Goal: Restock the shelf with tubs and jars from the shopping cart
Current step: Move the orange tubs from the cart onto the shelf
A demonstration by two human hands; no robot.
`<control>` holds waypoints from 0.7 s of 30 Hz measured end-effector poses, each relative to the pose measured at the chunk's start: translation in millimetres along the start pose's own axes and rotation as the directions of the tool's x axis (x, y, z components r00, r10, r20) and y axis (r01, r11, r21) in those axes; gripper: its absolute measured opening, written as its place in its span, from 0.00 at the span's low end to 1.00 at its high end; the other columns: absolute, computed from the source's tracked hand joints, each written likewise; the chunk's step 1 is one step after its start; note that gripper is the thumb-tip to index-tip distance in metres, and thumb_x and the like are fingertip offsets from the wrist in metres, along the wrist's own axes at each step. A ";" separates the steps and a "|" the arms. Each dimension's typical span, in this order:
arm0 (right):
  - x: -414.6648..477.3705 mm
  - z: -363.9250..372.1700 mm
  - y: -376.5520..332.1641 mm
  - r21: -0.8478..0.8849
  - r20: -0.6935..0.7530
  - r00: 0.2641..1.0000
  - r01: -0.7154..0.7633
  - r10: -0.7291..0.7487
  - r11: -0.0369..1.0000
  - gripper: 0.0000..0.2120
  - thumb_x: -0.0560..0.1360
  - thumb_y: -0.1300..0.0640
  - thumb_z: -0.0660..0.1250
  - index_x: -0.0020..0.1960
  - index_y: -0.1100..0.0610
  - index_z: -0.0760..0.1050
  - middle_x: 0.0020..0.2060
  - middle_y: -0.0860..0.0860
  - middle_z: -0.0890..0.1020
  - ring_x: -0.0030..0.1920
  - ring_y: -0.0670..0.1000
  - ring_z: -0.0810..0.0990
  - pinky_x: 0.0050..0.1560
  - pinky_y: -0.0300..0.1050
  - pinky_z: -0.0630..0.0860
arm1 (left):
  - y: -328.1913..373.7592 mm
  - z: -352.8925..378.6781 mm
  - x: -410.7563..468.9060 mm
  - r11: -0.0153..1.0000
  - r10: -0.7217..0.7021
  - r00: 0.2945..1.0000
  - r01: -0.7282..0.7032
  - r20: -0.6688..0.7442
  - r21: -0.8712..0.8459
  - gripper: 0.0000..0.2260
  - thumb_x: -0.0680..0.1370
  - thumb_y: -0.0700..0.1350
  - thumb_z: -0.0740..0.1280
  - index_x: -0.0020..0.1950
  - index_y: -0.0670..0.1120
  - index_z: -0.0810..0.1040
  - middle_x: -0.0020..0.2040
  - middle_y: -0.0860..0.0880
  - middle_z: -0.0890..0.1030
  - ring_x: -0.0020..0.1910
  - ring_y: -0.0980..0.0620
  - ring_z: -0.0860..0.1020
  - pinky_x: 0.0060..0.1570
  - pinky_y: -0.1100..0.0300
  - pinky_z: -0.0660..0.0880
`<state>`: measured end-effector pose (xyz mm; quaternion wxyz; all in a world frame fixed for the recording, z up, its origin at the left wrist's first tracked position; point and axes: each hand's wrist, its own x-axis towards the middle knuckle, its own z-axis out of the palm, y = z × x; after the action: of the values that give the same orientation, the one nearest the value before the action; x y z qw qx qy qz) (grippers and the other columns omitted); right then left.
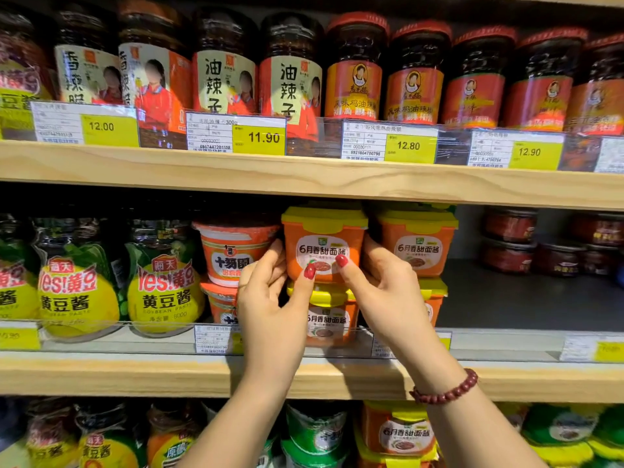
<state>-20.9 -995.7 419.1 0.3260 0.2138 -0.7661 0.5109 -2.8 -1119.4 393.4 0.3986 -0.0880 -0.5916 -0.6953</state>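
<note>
An orange tub with a yellow lid [323, 238] sits on top of a matching tub [329, 320] on the middle shelf [135, 373]. My left hand [270, 298] grips the upper tub's left side and my right hand [381, 292] grips its right side, thumbs on its label. A second stack of the same tubs [418, 243] stands just to the right. Two orange-red round tubs [234, 251] are stacked just to the left. The shopping cart is out of view.
Yellow soybean paste jars [165, 285] fill the middle shelf's left. Bare dark shelf floor [506, 298] lies right of the tubs, with small dark jars [510, 241] behind. Chilli oil jars [290, 76] line the upper shelf; more tubs [401, 434] and jars sit below.
</note>
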 end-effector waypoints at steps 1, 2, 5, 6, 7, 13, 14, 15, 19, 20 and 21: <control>1.1 -0.4 1.2 0.000 0.003 1.000 0.002 -0.002 1.000 0.10 0.75 0.50 0.67 0.49 0.57 0.78 0.40 0.55 0.84 0.43 0.59 0.82 0.43 0.59 0.78 | -0.6 0.0 0.4 1.000 0.013 1.000 -0.013 0.004 0.009 0.19 0.74 0.35 0.69 0.63 0.47 0.73 0.60 0.50 0.76 0.58 0.58 0.77 0.60 0.63 0.73; 1.7 -0.7 1.7 0.001 -0.004 1.000 0.004 -0.004 1.000 0.09 0.76 0.51 0.67 0.49 0.57 0.79 0.40 0.55 0.84 0.43 0.58 0.82 0.43 0.58 0.78 | -0.9 0.0 1.2 0.999 0.027 1.000 -0.027 0.011 0.036 0.19 0.74 0.35 0.69 0.62 0.48 0.74 0.59 0.51 0.75 0.57 0.59 0.78 0.58 0.66 0.73; 1.3 1.3 6.2 -0.021 -0.065 0.998 0.010 -0.011 1.000 0.09 0.76 0.51 0.67 0.48 0.57 0.79 0.38 0.55 0.84 0.42 0.58 0.82 0.41 0.57 0.78 | -6.3 -1.7 4.8 0.987 0.059 0.996 -0.067 0.062 0.145 0.19 0.74 0.39 0.70 0.65 0.46 0.75 0.61 0.52 0.78 0.58 0.56 0.78 0.58 0.59 0.76; 0.6 2.6 8.8 -0.033 -0.088 0.996 0.007 -0.010 0.999 0.11 0.76 0.50 0.67 0.46 0.58 0.79 0.37 0.55 0.84 0.41 0.58 0.82 0.40 0.57 0.78 | -7.2 -2.0 5.5 0.985 0.063 0.996 -0.073 0.069 0.159 0.19 0.75 0.40 0.70 0.65 0.47 0.76 0.61 0.52 0.79 0.58 0.56 0.78 0.58 0.56 0.77; -0.1 3.5 11.1 -0.038 -0.105 0.994 0.004 -0.008 0.999 0.13 0.76 0.49 0.66 0.45 0.59 0.79 0.37 0.56 0.84 0.41 0.58 0.82 0.39 0.58 0.78 | -6.4 -2.2 5.7 0.985 0.067 0.995 -0.077 0.071 0.155 0.18 0.75 0.41 0.69 0.65 0.49 0.76 0.59 0.53 0.80 0.57 0.55 0.79 0.57 0.53 0.77; 0.0 3.7 15.8 -0.111 -0.130 0.991 -0.004 -0.010 0.994 0.15 0.76 0.48 0.66 0.41 0.60 0.80 0.35 0.51 0.84 0.38 0.51 0.82 0.38 0.54 0.78 | -2.5 -2.2 10.4 0.994 0.053 0.996 -0.060 0.071 0.089 0.17 0.75 0.36 0.69 0.62 0.50 0.78 0.56 0.53 0.82 0.56 0.58 0.80 0.58 0.56 0.76; 0.2 3.9 15.8 -0.121 -0.131 0.991 -0.003 -0.013 0.993 0.16 0.76 0.48 0.66 0.40 0.60 0.80 0.34 0.52 0.83 0.38 0.52 0.81 0.38 0.54 0.77 | -2.3 -2.2 10.4 0.995 0.053 0.996 -0.059 0.073 0.083 0.17 0.75 0.36 0.69 0.62 0.49 0.78 0.56 0.53 0.82 0.55 0.58 0.80 0.57 0.57 0.76; 0.6 4.1 16.0 -0.129 -0.132 0.991 -0.006 -0.011 0.992 0.15 0.77 0.49 0.66 0.40 0.60 0.80 0.34 0.53 0.83 0.37 0.52 0.81 0.37 0.54 0.77 | -1.9 -1.9 10.1 0.995 0.055 0.996 -0.060 0.077 0.076 0.17 0.75 0.36 0.69 0.62 0.50 0.78 0.56 0.53 0.82 0.55 0.59 0.80 0.56 0.59 0.76; 1.5 3.9 17.1 -0.129 -0.137 0.990 -0.030 0.012 0.991 0.12 0.77 0.53 0.65 0.41 0.61 0.80 0.35 0.52 0.83 0.38 0.50 0.81 0.39 0.53 0.77 | -1.6 -1.7 9.9 0.992 0.065 0.994 -0.074 0.093 0.103 0.16 0.74 0.35 0.69 0.59 0.50 0.78 0.54 0.54 0.82 0.54 0.60 0.80 0.54 0.65 0.76; 1.1 3.7 17.5 -0.127 -0.138 0.990 -0.029 0.012 0.992 0.12 0.77 0.53 0.65 0.41 0.61 0.80 0.35 0.52 0.84 0.38 0.50 0.81 0.39 0.53 0.77 | -2.1 -1.9 10.0 0.993 0.058 0.994 -0.067 0.093 0.102 0.16 0.74 0.36 0.69 0.60 0.49 0.79 0.55 0.53 0.82 0.54 0.60 0.80 0.54 0.64 0.76; 0.6 3.4 17.8 -0.123 -0.138 0.990 -0.027 0.009 0.992 0.13 0.77 0.53 0.65 0.41 0.61 0.80 0.35 0.53 0.84 0.38 0.51 0.81 0.39 0.53 0.77 | -2.2 -2.3 9.9 0.993 0.050 0.994 -0.060 0.094 0.103 0.15 0.74 0.36 0.69 0.60 0.47 0.79 0.55 0.53 0.82 0.54 0.60 0.80 0.55 0.64 0.76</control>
<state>-34.1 -992.0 407.2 0.3859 0.1504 -0.7743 0.4784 -10.1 -1126.0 397.0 0.3942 -0.1147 -0.6425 -0.6470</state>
